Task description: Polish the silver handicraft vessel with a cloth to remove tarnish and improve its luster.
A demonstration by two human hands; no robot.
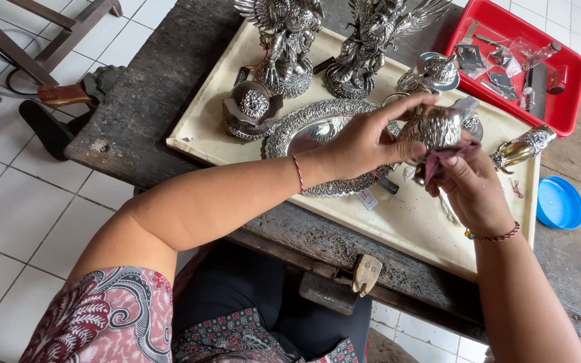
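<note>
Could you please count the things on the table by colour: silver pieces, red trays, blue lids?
Silver pieces: 6 (two winged statues, platter, round box, lidded pot, piece in the hands)
Red trays: 1
Blue lids: 1
Total: 8

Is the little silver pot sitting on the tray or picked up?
Picked up: the left hand holds the silver pot above the tray.

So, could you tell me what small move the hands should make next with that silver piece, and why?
Probably turn the silver piece a little in the left hand. The right hand presses a pinkish cloth against its lower side only, so a small turn would likely bring an unrubbed part under the cloth.
</note>
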